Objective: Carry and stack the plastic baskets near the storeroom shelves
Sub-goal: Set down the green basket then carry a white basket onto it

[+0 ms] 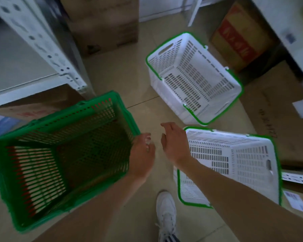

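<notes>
A green plastic basket (42,154) stands open side up on the tiled floor at the lower left. My left hand (142,154) rests at its right rim, fingers curled beside the edge; whether it grips the rim I cannot tell. Two white baskets with green rims lie on the floor at the right. The far white basket (196,75) is tilted, and the near white basket (234,163) lies close to my right arm. My right hand (175,144) hovers open between the green basket and the near white basket, holding nothing.
A white metal shelf post (47,49) rises at the upper left, with cardboard boxes (103,27) behind it. More cartons (238,42) and flattened cardboard (278,119) line the right side under another shelf. My white shoe (166,215) stands on the floor at the bottom centre.
</notes>
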`<state>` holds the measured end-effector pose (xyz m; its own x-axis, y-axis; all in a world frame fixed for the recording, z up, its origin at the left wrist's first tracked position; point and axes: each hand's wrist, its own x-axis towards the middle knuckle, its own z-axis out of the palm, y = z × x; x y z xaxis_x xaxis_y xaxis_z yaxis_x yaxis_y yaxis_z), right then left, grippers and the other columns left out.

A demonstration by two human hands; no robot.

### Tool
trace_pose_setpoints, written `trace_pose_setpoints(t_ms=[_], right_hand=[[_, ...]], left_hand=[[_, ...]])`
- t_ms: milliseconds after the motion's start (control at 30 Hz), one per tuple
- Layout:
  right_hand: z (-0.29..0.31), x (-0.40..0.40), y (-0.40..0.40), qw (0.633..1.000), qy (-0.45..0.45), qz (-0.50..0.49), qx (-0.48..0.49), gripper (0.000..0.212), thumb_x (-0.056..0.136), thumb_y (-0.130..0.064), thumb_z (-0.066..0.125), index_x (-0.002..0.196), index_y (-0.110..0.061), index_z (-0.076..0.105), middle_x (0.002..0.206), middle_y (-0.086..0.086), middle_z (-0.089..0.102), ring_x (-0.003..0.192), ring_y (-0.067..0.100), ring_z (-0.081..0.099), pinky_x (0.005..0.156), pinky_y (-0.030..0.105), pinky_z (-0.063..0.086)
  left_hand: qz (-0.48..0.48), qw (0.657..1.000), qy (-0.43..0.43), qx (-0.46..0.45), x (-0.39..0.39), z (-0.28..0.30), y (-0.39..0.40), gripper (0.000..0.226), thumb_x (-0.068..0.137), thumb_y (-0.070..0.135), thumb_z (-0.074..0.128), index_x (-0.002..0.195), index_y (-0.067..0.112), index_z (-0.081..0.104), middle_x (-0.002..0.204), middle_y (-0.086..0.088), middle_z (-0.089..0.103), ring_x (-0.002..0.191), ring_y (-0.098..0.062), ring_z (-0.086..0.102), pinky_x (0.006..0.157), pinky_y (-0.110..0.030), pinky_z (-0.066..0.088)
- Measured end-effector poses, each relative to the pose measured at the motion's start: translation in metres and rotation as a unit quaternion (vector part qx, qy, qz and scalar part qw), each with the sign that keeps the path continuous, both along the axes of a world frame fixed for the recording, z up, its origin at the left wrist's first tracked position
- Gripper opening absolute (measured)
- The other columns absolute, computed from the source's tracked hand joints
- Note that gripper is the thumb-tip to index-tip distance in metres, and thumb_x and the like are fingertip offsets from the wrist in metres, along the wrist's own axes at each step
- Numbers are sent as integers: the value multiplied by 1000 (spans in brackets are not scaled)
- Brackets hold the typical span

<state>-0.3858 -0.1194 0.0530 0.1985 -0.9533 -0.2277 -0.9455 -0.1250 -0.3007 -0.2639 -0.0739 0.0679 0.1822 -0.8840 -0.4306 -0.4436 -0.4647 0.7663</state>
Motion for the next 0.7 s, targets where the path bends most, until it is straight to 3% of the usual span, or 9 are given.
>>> trace_pose_setpoints(t_ms=[133,267,367,433,567,700], right_hand=[[-3,-74,12,997,49,-57,22,42,91,-11,46,132,-15,51,125,5,58,108,23,59,94,33,42],[-8,-138,23,988,75,-123,57,45,90,-11,47,135,-15,48,128,5,55,114,22,56,98,32,41],[-13,-178,34,977,72,-186,80,41,90,-10,46,131,-14,51,126,6,57,113,24,57,96,35,43],[-16,-205,44,969,66,-221,90,39,90,-10,44,128,-13,53,124,7,59,114,25,57,98,36,44],[-23,-262,62,947,74,-292,109,43,90,-13,43,133,-12,50,131,9,54,118,28,55,102,39,41],[-35,-320,81,917,148,-348,126,48,93,-18,42,140,-12,39,146,14,40,128,30,45,106,41,38]], left_hand=[[-43,998,-3,50,-56,-6,10,36,95,6,50,131,3,55,129,-16,58,113,-25,60,97,-28,44],[-85,988,-49,122,-103,-15,11,41,98,17,47,138,7,50,136,-13,53,120,-27,58,100,-31,43],[-151,978,-93,110,-133,-20,9,35,95,22,47,127,9,56,127,-10,59,121,-26,57,99,-33,46],[-159,973,-127,108,-148,-24,7,40,94,23,48,130,8,54,132,-11,58,124,-26,55,103,-36,44],[-140,958,-206,141,-164,-35,4,52,96,25,48,142,2,40,146,-19,44,135,-33,43,113,-40,34],[-79,956,-210,188,-175,-46,7,67,98,23,46,155,5,18,160,-21,22,148,-38,25,118,-47,26]])
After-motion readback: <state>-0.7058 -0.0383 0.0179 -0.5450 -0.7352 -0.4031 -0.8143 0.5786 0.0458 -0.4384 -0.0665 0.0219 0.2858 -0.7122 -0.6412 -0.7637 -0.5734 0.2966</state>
